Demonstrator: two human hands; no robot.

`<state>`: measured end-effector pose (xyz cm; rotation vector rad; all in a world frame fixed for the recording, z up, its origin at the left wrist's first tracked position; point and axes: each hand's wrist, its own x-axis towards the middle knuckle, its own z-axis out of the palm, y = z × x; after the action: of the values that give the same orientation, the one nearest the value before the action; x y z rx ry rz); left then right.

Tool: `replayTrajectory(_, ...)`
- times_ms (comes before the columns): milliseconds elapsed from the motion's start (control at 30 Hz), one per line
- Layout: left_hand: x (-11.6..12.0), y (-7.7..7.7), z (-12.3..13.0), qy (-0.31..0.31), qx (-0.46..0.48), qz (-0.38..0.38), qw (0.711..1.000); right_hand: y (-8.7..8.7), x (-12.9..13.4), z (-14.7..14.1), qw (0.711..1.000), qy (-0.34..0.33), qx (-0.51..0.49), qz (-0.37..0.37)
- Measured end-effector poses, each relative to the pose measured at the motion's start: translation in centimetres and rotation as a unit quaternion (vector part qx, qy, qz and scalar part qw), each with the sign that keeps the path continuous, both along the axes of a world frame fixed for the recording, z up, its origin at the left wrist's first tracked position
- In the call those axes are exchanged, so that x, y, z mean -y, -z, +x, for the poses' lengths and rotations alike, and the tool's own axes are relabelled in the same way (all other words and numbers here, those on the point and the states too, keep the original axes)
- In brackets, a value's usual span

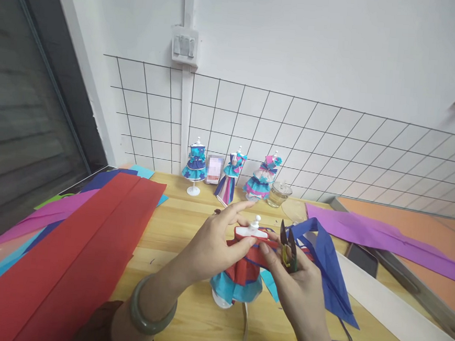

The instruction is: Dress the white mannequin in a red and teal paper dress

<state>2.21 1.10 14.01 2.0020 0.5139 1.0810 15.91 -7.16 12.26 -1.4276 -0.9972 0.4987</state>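
A small white dress-form stand [255, 225] is upright on the table in front of me, wearing a doll dress [238, 284] with a red top part and a light-blue skirt. My left hand [216, 243] presses its thumb on the front of the red bodice, its fingers curving round behind the form. With thumb and fingers, my right hand [297, 281] pinches a red strip [271, 243] at the bodice's right side. A pair of thread snips [289, 246] is also tucked in that hand, blades pointing up and apart. The fingertips behind the form are hidden.
Red sheets [88, 243] and other coloured sheets lie at the left. Blue material [327, 273], a white strip [397, 310], a dark phone [362, 260] and purple sheets [364, 231] are at the right. Several dressed forms [195, 163] and a glass jar [278, 194] stand along the wall.
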Motion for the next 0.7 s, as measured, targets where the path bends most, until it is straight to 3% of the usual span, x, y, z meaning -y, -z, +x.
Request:
replayTrajectory(200,0.1,-0.3,-0.3,-0.008,-0.033,0.016,0.999,-0.1,0.0,0.0,1.000,-0.015,0.001,-0.002)
replayTrajectory(367,0.1,-0.6,-0.3,-0.030,0.006,0.000,1.000,0.3,0.3,0.2,1.000,-0.010,0.005,-0.017)
replayTrajectory(533,-1.2,-0.6,-0.7,-0.115,0.042,-0.055,0.991,2.2,1.1,1.0,0.999,0.006,0.007,-0.033)
replayTrajectory(700,-2.7,0.0,-1.0,-0.094,0.043,-0.142,0.984,4.4,2.3,1.9,0.998,-0.021,0.018,-0.057)
